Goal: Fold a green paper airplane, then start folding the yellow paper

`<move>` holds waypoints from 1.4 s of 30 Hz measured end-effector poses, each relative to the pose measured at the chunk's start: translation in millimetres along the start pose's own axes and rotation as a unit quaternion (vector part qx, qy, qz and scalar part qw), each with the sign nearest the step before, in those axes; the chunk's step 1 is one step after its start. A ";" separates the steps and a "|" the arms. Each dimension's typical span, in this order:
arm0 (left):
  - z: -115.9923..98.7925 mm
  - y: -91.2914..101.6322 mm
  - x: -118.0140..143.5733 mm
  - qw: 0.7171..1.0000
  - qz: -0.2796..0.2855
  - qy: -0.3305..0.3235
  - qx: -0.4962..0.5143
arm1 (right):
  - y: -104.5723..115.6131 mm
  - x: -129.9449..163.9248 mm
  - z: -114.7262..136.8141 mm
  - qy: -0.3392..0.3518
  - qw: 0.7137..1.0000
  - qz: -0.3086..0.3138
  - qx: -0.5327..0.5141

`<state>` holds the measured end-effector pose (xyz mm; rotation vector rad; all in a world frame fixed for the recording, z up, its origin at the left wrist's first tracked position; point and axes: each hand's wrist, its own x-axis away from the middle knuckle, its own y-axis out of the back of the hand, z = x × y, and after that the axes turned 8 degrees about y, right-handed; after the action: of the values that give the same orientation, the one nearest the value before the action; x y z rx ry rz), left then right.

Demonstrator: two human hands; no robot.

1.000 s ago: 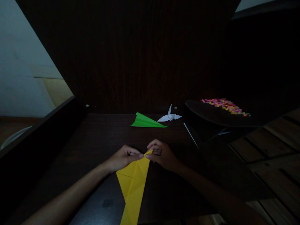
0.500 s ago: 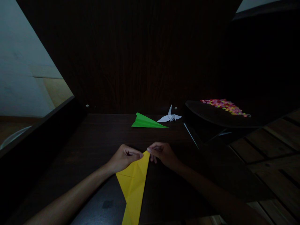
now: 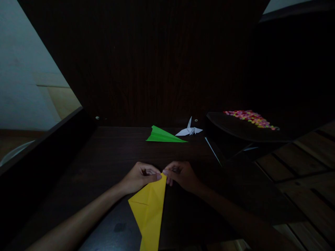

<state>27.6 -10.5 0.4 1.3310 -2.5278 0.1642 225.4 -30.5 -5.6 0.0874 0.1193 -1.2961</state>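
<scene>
A folded yellow paper [image 3: 149, 209] lies on the dark wooden table [image 3: 110, 157], its point aimed away from me. My left hand [image 3: 138, 177] pinches the tip from the left. My right hand [image 3: 181, 175] pinches the same tip from the right, fingertips nearly meeting the left hand's. Both forearms reach in from the bottom of the view.
A green paper plane [image 3: 163, 135] and a white paper crane [image 3: 188, 130] sit at the back of the table. A dark tray [image 3: 235, 127] with several small colourful pieces [image 3: 250, 117] stands at the right. A dark wall panel rises behind the table.
The paper's tip and both hands have shifted slightly toward me and left. My right hand's fingers have closed back onto the tip.
</scene>
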 end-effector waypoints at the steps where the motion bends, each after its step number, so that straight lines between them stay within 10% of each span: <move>1: -0.4 0.0 0.4 1.000 0.001 0.001 0.001 | -1.0 0.4 -0.8 0.000 1.000 -0.001 0.003; 28: -3.4 3.4 1.6 0.999 -0.028 -0.011 -0.013 | -0.3 -3.4 -9.9 -0.003 0.999 0.039 -0.021; 42: -4.7 16.2 -8.8 0.952 -0.259 -0.024 0.162 | 18.5 -4.4 -11.0 -0.023 0.988 0.133 -0.076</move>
<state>19.9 6.7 2.8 2.0958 -2.1518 0.4530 241.6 -19.8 -15.9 -0.0559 0.1603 -1.0187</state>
